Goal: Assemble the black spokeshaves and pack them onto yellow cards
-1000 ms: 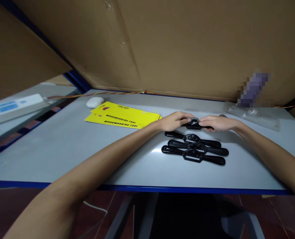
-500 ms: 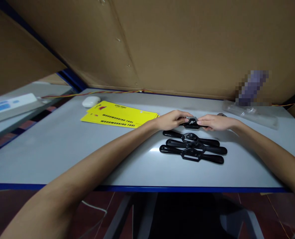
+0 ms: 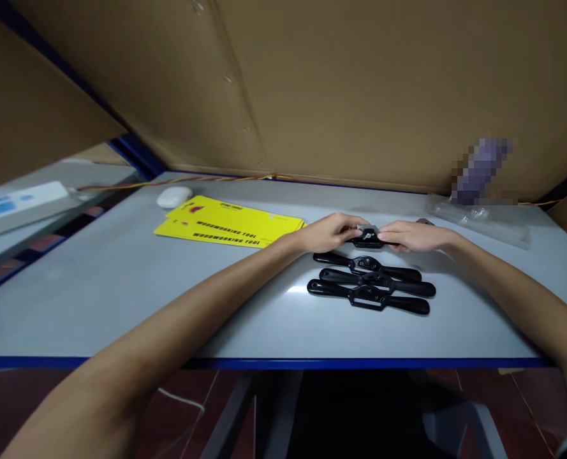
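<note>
Head view: we hold 1 black spokeshave [image 3: 370,239] at the far side of the grey table [image 3: 120,287], its long axis running left to right between our hands. Our left hand [image 3: 328,232] and right hand [image 3: 413,235] are equally near, each curled closed around 1 handle. 3 more spokeshaves [image 3: 370,284] lie just nearer us, parallel.

Both bare forearms stretch forward and converge toward the middle (the left one crossing from the lower left, the right one coming in from the lower right edge). The left hand [image 3: 330,232] lies palm down with fingers curled closed, thumb side turned inward. The right hand [image 3: 413,236] mirrors it, knuckles up, fingers bent shut, fingertips nearly meeting the left's.
</note>
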`<action>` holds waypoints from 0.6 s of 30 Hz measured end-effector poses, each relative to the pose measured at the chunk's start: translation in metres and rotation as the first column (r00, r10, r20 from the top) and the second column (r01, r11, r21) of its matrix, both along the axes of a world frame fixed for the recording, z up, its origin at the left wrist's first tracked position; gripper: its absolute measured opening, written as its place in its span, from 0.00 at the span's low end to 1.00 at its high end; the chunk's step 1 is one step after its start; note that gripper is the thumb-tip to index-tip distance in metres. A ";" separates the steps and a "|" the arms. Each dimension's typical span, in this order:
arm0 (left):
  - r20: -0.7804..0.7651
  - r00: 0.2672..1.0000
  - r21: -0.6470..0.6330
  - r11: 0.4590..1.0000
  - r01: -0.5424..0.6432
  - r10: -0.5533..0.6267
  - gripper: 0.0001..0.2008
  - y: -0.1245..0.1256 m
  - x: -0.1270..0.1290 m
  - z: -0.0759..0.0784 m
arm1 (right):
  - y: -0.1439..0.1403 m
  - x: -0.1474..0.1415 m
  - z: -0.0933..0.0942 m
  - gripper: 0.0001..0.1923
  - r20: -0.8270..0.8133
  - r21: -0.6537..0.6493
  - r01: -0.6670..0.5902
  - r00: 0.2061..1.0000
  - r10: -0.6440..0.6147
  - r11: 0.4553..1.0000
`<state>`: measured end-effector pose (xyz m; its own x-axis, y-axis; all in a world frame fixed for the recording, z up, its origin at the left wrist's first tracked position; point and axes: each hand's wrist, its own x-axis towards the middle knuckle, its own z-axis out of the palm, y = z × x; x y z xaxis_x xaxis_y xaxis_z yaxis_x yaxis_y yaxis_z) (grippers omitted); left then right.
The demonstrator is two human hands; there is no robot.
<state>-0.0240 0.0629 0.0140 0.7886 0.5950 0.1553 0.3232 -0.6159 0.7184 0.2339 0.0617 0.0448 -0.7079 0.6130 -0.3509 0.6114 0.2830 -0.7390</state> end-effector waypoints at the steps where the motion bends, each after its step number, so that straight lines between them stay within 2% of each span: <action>1: -0.016 1.000 0.036 0.999 -0.025 0.025 0.21 -0.002 0.001 -0.001 | 0.000 -0.001 0.001 0.22 0.025 -0.007 0.040 0.999 -0.039 0.999; 4: -0.094 0.984 0.173 0.976 -0.132 0.150 0.24 -0.010 0.004 -0.003 | -0.002 -0.005 0.001 0.27 0.099 0.018 0.136 0.986 -0.137 0.990; 7: -0.144 0.965 0.243 0.953 -0.181 0.220 0.27 -0.015 0.008 -0.004 | -0.005 -0.010 0.000 0.30 0.108 0.108 0.150 0.981 -0.162 0.983; 11: -0.132 0.973 0.257 0.954 -0.151 0.189 0.27 -0.014 0.007 -0.004 | -0.009 -0.015 0.000 0.30 0.118 0.139 0.169 0.975 -0.186 0.976; 18: -0.170 0.971 0.265 0.957 -0.120 0.169 0.25 -0.009 0.005 -0.007 | -0.006 -0.013 0.001 0.28 0.083 0.042 0.174 0.981 -0.177 0.984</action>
<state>-0.0191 0.0536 0.0070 0.7265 0.6655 0.1711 0.5366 -0.7051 0.4636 0.2209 0.0553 0.0454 -0.5561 0.7379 -0.3825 0.7148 0.1899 -0.6730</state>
